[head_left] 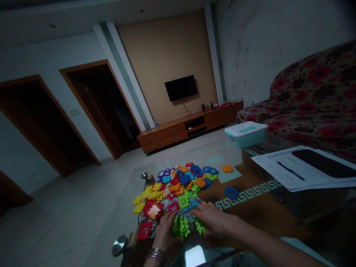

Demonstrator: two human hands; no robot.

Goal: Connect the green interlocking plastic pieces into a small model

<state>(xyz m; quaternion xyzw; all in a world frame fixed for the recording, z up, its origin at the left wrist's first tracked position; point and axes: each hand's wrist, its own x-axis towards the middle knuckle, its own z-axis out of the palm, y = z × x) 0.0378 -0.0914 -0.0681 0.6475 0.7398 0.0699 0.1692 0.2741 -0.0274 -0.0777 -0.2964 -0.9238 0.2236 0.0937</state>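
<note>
Both hands are low in the head view, at the near end of a heap of colourful plastic interlocking tiles. My left hand, with bangles at the wrist, curls around the left side of some green interlocking tiles. To the right, my right hand closes over another green interlocking tile, its fingers pointing left. Parts of these tiles are hidden by the fingers. A red tile lies left of my left hand, and a lime tile lies just beyond both hands.
The glass-topped table bears a blue tile and an orange tile apart from the heap. Papers at right carry a pen and a dark phone. Behind stands a lidded teal box, near a floral sofa.
</note>
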